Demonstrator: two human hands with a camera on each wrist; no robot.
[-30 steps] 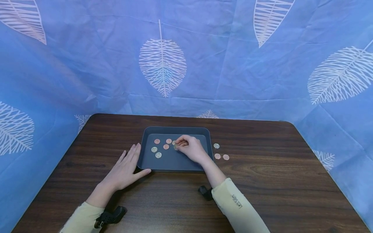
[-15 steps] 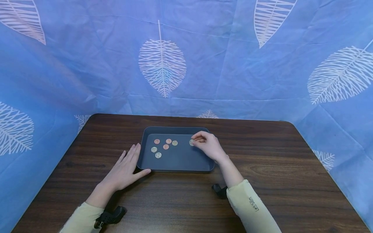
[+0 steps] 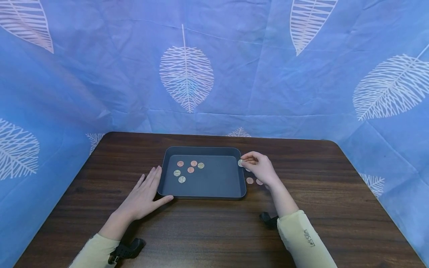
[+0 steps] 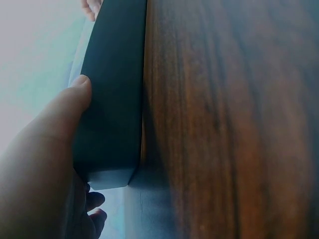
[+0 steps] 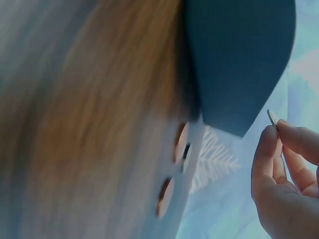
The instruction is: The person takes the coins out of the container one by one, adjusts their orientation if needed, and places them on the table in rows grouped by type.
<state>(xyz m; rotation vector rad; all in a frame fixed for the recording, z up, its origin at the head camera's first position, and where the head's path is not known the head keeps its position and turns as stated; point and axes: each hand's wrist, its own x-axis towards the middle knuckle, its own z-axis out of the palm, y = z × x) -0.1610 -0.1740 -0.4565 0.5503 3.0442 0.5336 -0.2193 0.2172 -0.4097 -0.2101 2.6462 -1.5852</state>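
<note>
A dark blue tray (image 3: 202, 196) sits on the wooden table and holds several copper and silver coins (image 3: 190, 169) in its left half. My right hand (image 3: 244, 162) hovers just past the tray's right rim and pinches a silver coin (image 3: 240, 162) between thumb and fingertips; in the right wrist view the coin (image 5: 272, 118) stands edge-on beside the tray (image 5: 239, 55). My left hand (image 3: 147, 186) lies flat on the table, thumb against the tray's near left corner (image 4: 112, 99).
Two copper coins (image 3: 249, 180) (image 3: 259, 182) lie on the table right of the tray, under my right hand; a third is partly hidden by it. Blue leaf-print cloth (image 3: 187, 74) walls in the table at the back and both sides.
My right hand lifted a silver coin from the middle of the tray and carried it rightwards, past the right rim. The left hand has stayed put.
</note>
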